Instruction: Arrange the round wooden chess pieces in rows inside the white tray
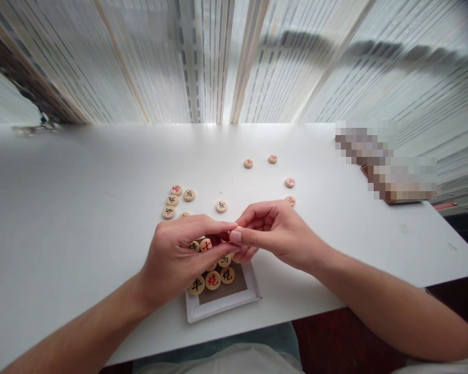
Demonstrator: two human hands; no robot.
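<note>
My left hand (183,259) and my right hand (275,228) meet over a shallow white-rimmed box (226,310). Their fingertips pinch together on a xiangqi piece (237,227), of which only a sliver of pale edge shows. Inside the box lie round wooden pieces with red and black characters, among them a red one (212,280), a black one (227,275) and another black one (196,285). My left hand covers part of the box's left side and some of its pieces.
Loose pieces lie on the white table (81,223): a group (172,200) at left, a single black-marked piece (221,206), and several red-marked ones (289,182) farther right. A blurred brown box (405,189) sits at the right edge. Vertical blinds (210,62) hang behind.
</note>
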